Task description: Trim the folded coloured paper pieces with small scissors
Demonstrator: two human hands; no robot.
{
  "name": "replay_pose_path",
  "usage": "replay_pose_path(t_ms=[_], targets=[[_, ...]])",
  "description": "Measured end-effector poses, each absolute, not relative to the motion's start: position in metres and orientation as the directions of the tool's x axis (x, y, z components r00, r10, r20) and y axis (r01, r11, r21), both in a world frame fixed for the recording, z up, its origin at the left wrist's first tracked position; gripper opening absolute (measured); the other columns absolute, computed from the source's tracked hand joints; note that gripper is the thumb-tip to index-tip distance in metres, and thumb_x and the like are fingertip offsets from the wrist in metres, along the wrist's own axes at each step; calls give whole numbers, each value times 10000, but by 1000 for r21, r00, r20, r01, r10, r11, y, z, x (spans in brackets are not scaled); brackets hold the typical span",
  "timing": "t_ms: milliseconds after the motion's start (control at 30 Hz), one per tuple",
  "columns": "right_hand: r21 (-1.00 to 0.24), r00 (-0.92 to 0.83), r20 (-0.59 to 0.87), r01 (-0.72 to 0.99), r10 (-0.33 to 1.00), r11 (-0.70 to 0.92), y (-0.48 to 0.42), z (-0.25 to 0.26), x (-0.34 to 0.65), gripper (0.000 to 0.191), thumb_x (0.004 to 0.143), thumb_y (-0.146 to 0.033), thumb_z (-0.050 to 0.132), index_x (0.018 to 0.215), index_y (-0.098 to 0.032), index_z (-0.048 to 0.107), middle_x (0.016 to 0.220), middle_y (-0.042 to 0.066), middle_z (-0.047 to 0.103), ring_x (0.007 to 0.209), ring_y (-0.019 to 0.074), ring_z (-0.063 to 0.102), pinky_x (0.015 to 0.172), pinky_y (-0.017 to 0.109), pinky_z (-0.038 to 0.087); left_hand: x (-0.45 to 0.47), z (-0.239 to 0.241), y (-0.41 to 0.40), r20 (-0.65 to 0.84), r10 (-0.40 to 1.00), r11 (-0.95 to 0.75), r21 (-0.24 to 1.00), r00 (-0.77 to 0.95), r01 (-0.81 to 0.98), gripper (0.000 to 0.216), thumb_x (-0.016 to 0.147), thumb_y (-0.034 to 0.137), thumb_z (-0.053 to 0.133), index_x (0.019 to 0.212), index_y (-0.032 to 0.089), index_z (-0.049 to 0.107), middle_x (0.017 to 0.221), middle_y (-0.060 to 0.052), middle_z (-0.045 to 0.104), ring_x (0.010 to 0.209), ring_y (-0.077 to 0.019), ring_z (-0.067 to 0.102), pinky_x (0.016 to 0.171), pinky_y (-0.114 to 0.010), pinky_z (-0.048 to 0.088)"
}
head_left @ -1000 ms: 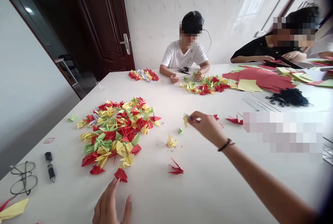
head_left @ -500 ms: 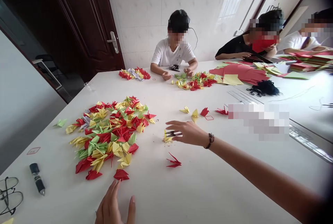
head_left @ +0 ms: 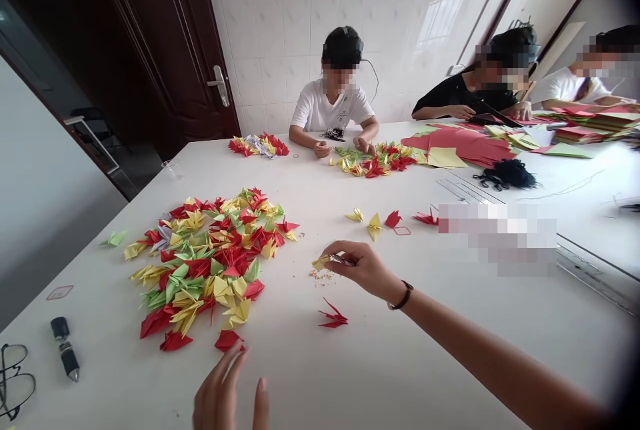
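My right hand (head_left: 364, 265) reaches over the white table (head_left: 390, 363) and pinches a small yellow folded paper crane (head_left: 321, 261), lifted just above some tiny paper scraps (head_left: 320, 275). A red crane (head_left: 332, 316) lies just in front of that hand. My left hand (head_left: 230, 395) hovers at the near edge with fingers spread, its fingertips close to a red crane (head_left: 227, 340). A big heap of red, yellow and green cranes (head_left: 210, 253) lies to the left.
Glasses (head_left: 14, 380) and a black marker (head_left: 65, 348) lie near the left corner. Loose cranes (head_left: 373, 222) sit mid-table. Across the table a person in white (head_left: 336, 107) works by another crane pile (head_left: 373, 160); others sit at the right with paper sheets (head_left: 465, 147).
My right hand came down from farther out, closed on the yellow crane and raised it. My left hand shifted slightly right. The view swung a little.
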State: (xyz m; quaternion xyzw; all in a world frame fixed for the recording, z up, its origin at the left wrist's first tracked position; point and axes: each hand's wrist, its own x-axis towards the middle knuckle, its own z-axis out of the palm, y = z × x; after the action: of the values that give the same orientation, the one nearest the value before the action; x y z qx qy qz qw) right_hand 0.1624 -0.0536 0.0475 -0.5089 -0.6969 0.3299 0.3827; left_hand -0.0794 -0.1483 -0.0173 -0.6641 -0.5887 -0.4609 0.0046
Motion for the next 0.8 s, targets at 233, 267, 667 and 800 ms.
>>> replay_pose_path(t_ms=[233, 267, 667, 800], targets=[[-981, -201, 75, 161, 977, 108, -65, 56, 147, 244, 645, -377, 650, 667, -165, 531, 589, -36, 458, 488, 62, 320, 450, 209, 286, -12, 50, -108, 186, 979, -140, 914, -86, 380, 407, 706, 439, 552, 1036, 202, 542, 1066, -89, 581, 908, -213, 565, 779, -366, 445], [-987, -226, 68, 127, 972, 98, -65, 57, 147, 238, 639, -365, 657, 670, -164, 534, 611, -31, 473, 507, 66, 345, 470, 212, 305, -7, 56, -100, 145, 988, -118, 935, -59, 334, 404, 685, 449, 572, 999, 194, 561, 1018, -84, 604, 876, -207, 576, 768, -359, 449], [-988, -372, -144, 103, 917, -113, -36, 82, 179, 251, 626, -361, 660, 644, -145, 535, 477, -83, 312, 403, 27, 218, 374, 195, 127, -12, 81, -41, -190, 862, 30, 945, 470, 327, 377, 640, 341, 640, 969, 163, 590, 648, -22, 639, 560, -116, 541, 544, -241, 418], [-984, -396, -172, 114, 902, -138, -20, 94, 191, 246, 613, -334, 666, 599, -139, 517, 449, -90, 287, 381, 17, 170, 372, 213, 67, -11, 89, -30, -296, 777, -45, 854, 556, 518, 330, 624, 411, 628, 860, 181, 623, 505, 37, 527, 489, -110, 516, 482, -214, 375]])
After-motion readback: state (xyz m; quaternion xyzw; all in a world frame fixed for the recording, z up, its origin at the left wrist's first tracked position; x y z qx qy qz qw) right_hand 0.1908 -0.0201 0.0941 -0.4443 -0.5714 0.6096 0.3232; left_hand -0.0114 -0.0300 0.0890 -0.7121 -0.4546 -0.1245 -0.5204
